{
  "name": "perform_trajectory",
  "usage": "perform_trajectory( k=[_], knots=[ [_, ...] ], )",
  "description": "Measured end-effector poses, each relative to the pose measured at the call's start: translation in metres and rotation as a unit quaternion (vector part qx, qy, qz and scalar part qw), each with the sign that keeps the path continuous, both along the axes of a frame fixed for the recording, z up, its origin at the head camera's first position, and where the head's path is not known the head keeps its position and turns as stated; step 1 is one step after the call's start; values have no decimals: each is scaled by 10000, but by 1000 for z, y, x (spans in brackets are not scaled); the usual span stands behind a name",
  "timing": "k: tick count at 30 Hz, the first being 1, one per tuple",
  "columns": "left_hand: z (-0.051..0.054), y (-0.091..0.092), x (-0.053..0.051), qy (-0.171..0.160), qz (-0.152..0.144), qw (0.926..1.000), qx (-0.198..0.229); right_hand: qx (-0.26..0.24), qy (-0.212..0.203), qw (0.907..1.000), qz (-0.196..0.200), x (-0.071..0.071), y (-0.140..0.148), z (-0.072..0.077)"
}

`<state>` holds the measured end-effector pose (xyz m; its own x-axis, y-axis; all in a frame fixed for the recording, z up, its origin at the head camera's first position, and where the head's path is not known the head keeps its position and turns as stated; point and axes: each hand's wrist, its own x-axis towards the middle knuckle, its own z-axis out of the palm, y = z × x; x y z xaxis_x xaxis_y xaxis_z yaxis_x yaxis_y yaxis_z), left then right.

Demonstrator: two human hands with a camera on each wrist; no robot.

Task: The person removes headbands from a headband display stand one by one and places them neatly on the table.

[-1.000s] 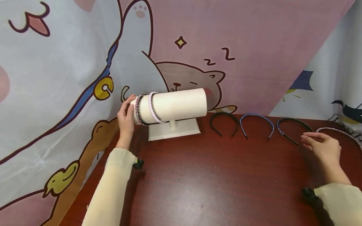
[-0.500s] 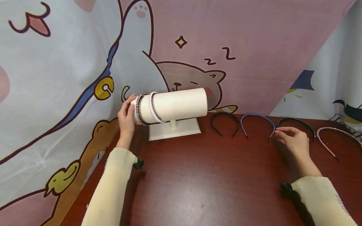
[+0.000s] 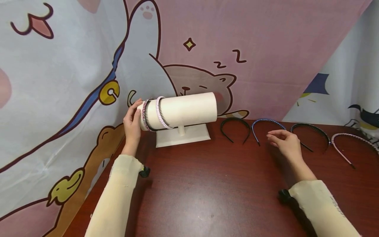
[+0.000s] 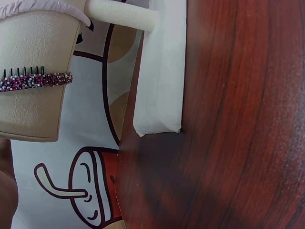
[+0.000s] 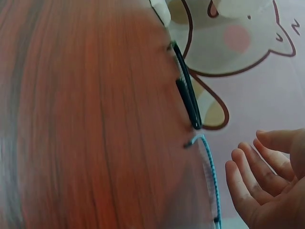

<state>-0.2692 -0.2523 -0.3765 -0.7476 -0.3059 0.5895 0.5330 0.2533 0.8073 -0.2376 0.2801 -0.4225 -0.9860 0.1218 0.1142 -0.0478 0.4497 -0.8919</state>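
My left hand (image 3: 132,126) holds the left end of a cream roll-shaped display stand (image 3: 189,110) with a flat base. Around the roll sit a glittery pink toothed headband (image 3: 144,115) near that end and a pale lilac pleated one, also a headband (image 3: 160,113), beside it. Over the table, my right hand (image 3: 286,144) hovers at the right leg of a blue headband (image 3: 268,120), hiding part of it. Its fingers are loosely bent, and in the right wrist view nothing lies between them.
A black headband (image 3: 235,119) lies left of the blue one. To the right are a dark headband (image 3: 311,125) and a pink-and-white striped headband (image 3: 352,135). All rest on the brown wooden table (image 3: 207,184), against a cartoon-printed cloth (image 3: 266,39) behind and at left.
My right hand has moved left along the row, from beside the striped headband, past the dark one, to the blue one. The left hand and the stand have stayed put.
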Motion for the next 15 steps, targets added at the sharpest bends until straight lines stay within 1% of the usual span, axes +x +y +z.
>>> perform_trajectory(
  k=[4, 6, 12, 15],
  knots=[
    [2, 2, 2, -53, -40, 10000, 43, -205, 88, 9995, 222, -3, -13, 0],
    [6, 4, 6, -71, -73, 9999, 63, -232, 70, 9994, 264, -4, -20, 0],
    [21, 13, 21, -110, -151, 9998, 102, -34, 125, 9995, 274, -6, -39, 1],
    [22, 13, 21, -92, -152, 9998, 124, 54, 140, 9993, 331, -7, -48, 3]
  ],
)
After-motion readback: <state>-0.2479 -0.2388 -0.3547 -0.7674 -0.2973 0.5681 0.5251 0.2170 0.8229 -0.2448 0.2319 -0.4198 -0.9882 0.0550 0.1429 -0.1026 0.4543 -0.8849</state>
